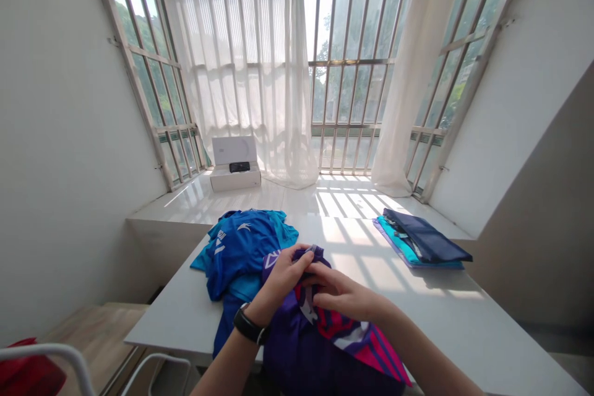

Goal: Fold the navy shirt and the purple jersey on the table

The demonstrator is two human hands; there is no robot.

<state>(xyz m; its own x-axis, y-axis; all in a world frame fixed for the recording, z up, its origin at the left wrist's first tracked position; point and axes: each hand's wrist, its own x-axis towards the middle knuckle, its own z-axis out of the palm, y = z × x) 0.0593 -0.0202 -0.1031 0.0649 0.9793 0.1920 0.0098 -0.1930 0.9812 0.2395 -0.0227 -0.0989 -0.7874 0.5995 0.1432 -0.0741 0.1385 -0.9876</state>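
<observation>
A purple shirt with pink and white patterning [301, 340] hangs over the near edge of the white table. My left hand [288, 269], with a black watch on its wrist, grips the shirt near its bunched upper part. Beside it, my right hand [341, 294] has its fingers curled at the same cloth, the thumb low and the fingertips partly hidden. Blue shirts [245, 247] lie in a loose pile on the table to the left, touching the purple one.
Folded clothes [422, 238], navy over turquoise, are stacked at the right of the white table [464, 322]. An open white box [236, 179] holding a black object stands on the window ledge. White curtains and barred windows rise behind. A white chair frame [55, 349] is at lower left.
</observation>
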